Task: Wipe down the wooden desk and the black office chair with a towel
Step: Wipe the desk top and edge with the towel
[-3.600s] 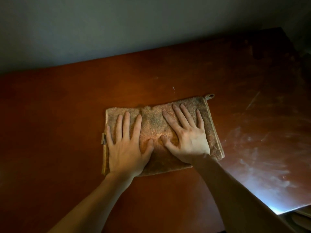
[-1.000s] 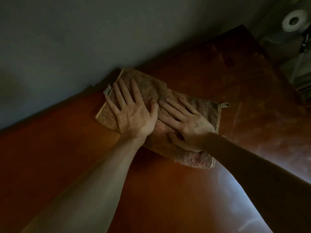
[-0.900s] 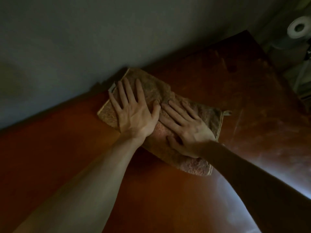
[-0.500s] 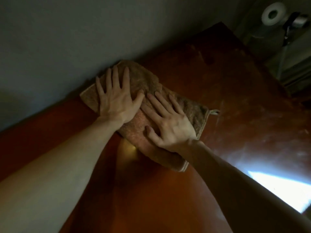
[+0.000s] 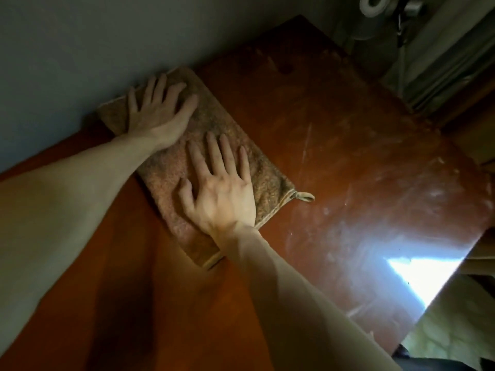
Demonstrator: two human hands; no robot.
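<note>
The towel (image 5: pixel 214 116), pressed under the flat, spread-fingered left hand (image 5: pixel 158 116) and right hand (image 5: pixel 222 194), has slid to the wall (image 5: pixel 80 49) beyond the left hand, so the wooden desk (image 5: pixel 334 156) looks wiped there but still dusty right of the grip.

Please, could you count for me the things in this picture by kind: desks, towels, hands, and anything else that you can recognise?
Desks: 1, the wooden desk.
Towels: 1, the towel, lying on the desk.
Hands: 2, the left hand and the right hand, both pressing flat on the towel.
Rolls: 1, the roll at the upper right, beyond the desk.
Total: 5.
</note>
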